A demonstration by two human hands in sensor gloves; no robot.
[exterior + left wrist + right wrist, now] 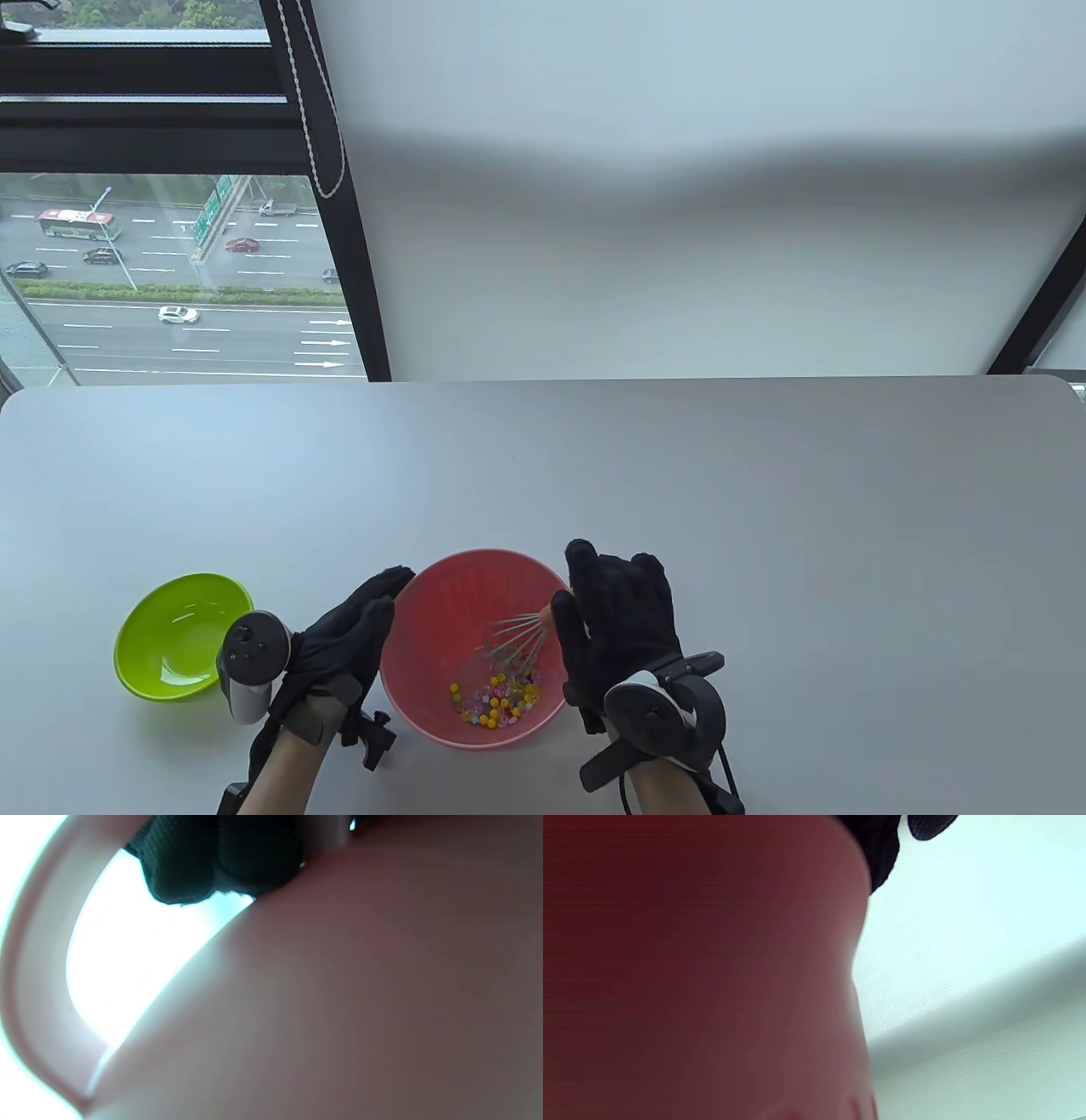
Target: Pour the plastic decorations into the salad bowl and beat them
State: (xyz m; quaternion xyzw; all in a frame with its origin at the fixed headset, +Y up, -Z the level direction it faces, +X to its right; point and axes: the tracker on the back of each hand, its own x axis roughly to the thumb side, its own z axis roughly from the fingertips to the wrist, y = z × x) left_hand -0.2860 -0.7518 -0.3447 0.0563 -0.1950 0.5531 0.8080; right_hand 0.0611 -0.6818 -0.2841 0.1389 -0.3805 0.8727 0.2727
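Near the surface's (764, 475) front edge, the pink salad bowl (441, 594) held plastic decorations (496, 700). Left hand (344, 641) lay straight-fingered against its rim; right hand (615, 615) gripped the whisk (513, 641) inside. The green bowl (174, 645) was empty.

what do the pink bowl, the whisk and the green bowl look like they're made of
Pink bowl: likely plastic, matte with fine ribbing inside. Whisk: thin, shiny grey wires, probably metal; its handle is hidden. Green bowl: glossy with bright highlights, plastic or glazed ceramic, hard to tell.
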